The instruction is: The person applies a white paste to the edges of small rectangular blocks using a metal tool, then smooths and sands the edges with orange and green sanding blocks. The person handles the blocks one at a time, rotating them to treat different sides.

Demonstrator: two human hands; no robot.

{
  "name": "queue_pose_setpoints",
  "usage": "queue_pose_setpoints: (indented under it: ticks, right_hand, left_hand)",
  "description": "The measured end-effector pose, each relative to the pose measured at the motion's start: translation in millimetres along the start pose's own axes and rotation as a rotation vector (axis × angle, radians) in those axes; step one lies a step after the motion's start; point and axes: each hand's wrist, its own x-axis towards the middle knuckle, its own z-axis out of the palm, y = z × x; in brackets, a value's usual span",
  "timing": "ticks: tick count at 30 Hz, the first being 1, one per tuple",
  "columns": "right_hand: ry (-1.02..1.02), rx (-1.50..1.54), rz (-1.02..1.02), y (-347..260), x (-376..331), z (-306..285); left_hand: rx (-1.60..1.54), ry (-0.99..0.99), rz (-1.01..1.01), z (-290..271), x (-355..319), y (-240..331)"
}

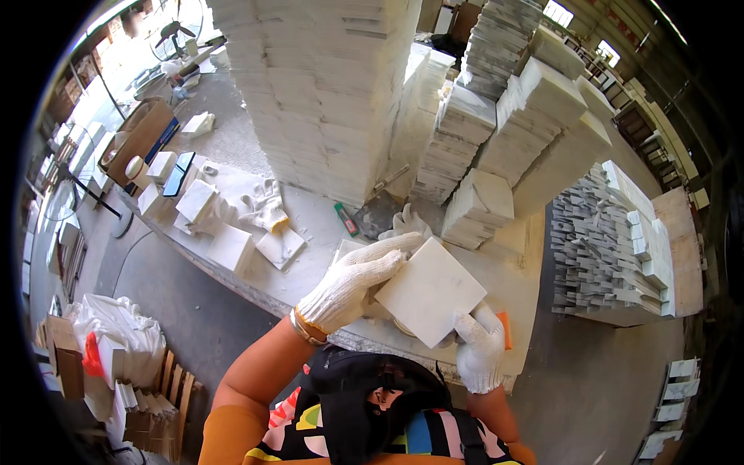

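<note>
A square white stone tile (432,293) is held tilted above the front of the worktable (271,298). My left hand (353,280), in a white knit glove, grips its upper left edge with long, nearly straight fingers. Lower down on the right, my gloved right hand (478,349) pinches the tile's edge, with the thumb on its face. Beside the right hand is an orange object (505,330), partly covered. Another white glove (404,223) lies just behind the tile. A small green and red object (346,219) rests farther back on the tabletop.
Tall stacks of white tiles (310,93) rise at the back, with more stacks (479,205) to their right. On the left lie a loose glove (266,206), tile blocks (231,248) and a phone (179,173). A loaded pallet (612,248) stands right.
</note>
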Motion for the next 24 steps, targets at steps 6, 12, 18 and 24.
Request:
queue_pose_setpoints:
  ticks: [6,12,18,24]
  right_hand:
    - [0.118,-0.012,-0.088,-2.4,-24.6,-6.5]
    - [0.082,-0.097,-0.119,2.0,-15.6,-36.3]
    - [0.106,0.032,-0.119,6.4,-19.2,-49.3]
    - [0.13,0.035,-0.113,0.6,-25.0,-62.1]
  left_hand:
    - [-0.209,-0.096,-0.126,3.9,-14.2,-19.5]
    - [-0.131,-0.124,-0.099,8.8,4.6,-28.1]
    - [-0.115,-0.191,-0.082,22.3,7.4,-43.8]
    - [-0.153,-0.218,-0.134,31.7,12.6,-55.0]
